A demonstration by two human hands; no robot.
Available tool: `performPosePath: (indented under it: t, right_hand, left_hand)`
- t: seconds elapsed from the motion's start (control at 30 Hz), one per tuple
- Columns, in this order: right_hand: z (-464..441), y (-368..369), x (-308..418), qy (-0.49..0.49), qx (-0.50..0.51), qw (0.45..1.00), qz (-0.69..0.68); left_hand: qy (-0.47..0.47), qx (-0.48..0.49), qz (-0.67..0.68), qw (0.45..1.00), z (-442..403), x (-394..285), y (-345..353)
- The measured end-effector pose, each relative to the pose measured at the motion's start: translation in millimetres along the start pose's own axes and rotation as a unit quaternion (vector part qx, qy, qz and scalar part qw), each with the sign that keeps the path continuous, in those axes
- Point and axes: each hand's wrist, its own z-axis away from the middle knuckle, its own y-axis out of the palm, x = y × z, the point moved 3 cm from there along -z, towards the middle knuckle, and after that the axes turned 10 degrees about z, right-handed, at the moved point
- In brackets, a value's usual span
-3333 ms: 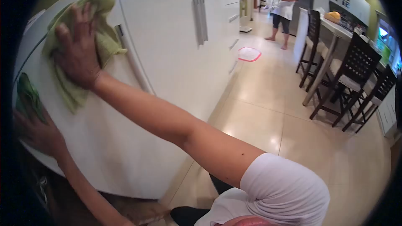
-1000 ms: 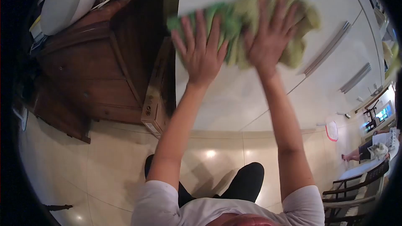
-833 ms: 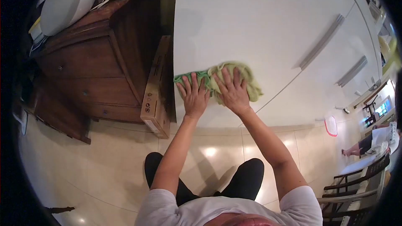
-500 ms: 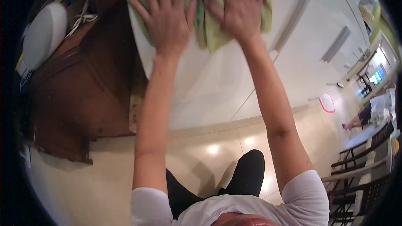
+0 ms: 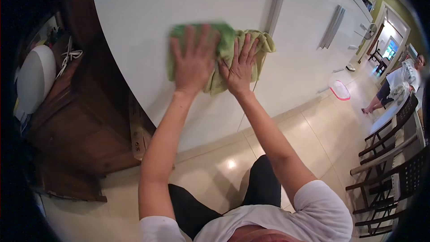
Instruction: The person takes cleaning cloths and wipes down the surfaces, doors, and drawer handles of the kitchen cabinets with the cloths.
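Note:
My left hand (image 5: 193, 62) lies flat on a green cloth (image 5: 227, 33), fingers spread and a little blurred. Pressed against a yellow-green cloth (image 5: 267, 44) right beside it is my right hand (image 5: 241, 68), its fingers also stretched out. The two cloths meet or overlap between the hands; I cannot tell whether they are one piece. Both are against the smooth white cabinet front (image 5: 139, 27), just left of a long silver handle (image 5: 277, 2).
Dark wooden furniture (image 5: 85, 112) stands at the left with a white rounded object (image 5: 36, 74) on it. A second handle (image 5: 332, 27) sits farther right. Chairs (image 5: 394, 175) line the right side. A person (image 5: 403, 78) is in the background, near a pink-rimmed object (image 5: 341, 90) on the floor.
Both hands and the cloths have slid down the cabinet front and toward the handle. The view has shifted, so more of the cabinet and the person at the right shows.

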Motion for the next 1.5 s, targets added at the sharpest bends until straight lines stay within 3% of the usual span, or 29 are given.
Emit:
performPosePath:
  t: [0.07, 0.17, 0.2, 0.23, 0.3, 0.43, 0.53, 0.67, 0.77, 0.87, 0.93, 1.07, 1.1, 1.2, 1.3, 1.43, 1.5]
  right_hand:
    - [-5.3, -12.1, -2.0, -0.041, 0.019, 0.999, 0.009]
    - [-82.2, -34.5, -12.6, -0.034, -0.021, 0.998, -0.044]
    - [-112.3, -39.1, -9.7, -0.030, -0.050, 0.997, -0.041]
    - [-139.8, -44.2, -5.6, -0.025, -0.076, 0.996, -0.036]
    - [-178.1, -57.5, 5.1, -0.040, -0.139, 0.990, 0.000]
    - [-170.1, -49.2, 4.1, -0.021, -0.134, 0.991, 0.014]
    - [-107.1, -23.9, -3.3, 0.012, -0.102, 0.994, -0.042]
    - [55.6, 25.0, -11.9, 0.079, -0.012, 0.995, -0.055]
    - [193.7, 40.5, -7.8, 0.123, 0.115, 0.985, -0.036]
    - [238.5, 33.2, -8.3, 0.146, 0.221, 0.961, -0.076]
    - [214.2, 26.6, -6.1, 0.145, 0.172, 0.970, -0.092]
    - [128.2, 22.0, 34.9, 0.087, 0.094, 0.988, -0.081]
    - [122.7, 25.4, 47.5, 0.055, 0.090, 0.991, -0.079]
    - [161.0, 42.0, 67.2, -0.171, 0.197, 0.965, -0.043]
    - [240.2, 60.3, 22.5, -0.196, 0.220, 0.954, -0.045]
    - [302.7, 57.9, -50.7, 0.174, 0.193, 0.966, 0.003]
    - [264.9, 46.7, -56.0, 0.351, 0.072, 0.921, -0.151]
  left_hand:
    - [0.042, 0.015, 0.016, 0.999, -0.4, -4.4, 0.5]
    - [0.068, 0.056, -0.012, 0.996, -50.6, 6.2, -27.6]
    - [0.081, -0.045, 0.039, 0.995, -74.0, 15.1, -33.3]
    - [0.079, -0.082, 0.027, 0.993, -97.7, 19.4, -43.5]
    - [0.013, -0.099, -0.061, 0.993, -129.6, 19.2, -62.4]
    - [-0.025, -0.153, -0.004, 0.988, -118.7, 10.3, -45.5]
    - [-0.047, -0.155, 0.043, 0.986, -61.9, -6.7, -5.0]
    - [-0.028, 0.053, -0.004, 0.998, 76.4, -38.1, 63.8]
    - [0.057, 0.120, -0.027, 0.991, 201.8, -60.3, 107.8]
    - [0.083, 0.196, -0.026, 0.977, 239.5, -51.7, 98.5]
    - [0.020, 0.219, -0.012, 0.975, 228.7, -37.7, 87.2]
    - [-0.150, -0.044, 0.083, 0.984, 128.6, 6.1, 34.2]
    - [-0.181, -0.065, 0.099, 0.976, 116.3, 7.8, 28.2]
    - [-0.183, -0.105, 0.071, 0.975, 111.7, 5.6, 37.6]
    - [-0.186, -0.112, 0.063, 0.974, 116.6, 6.7, 40.0]
    - [-0.203, -0.106, 0.053, 0.972, 144.0, -6.0, 60.4]
    - [-0.201, -0.066, 0.078, 0.974, 189.5, -26.4, 90.3]
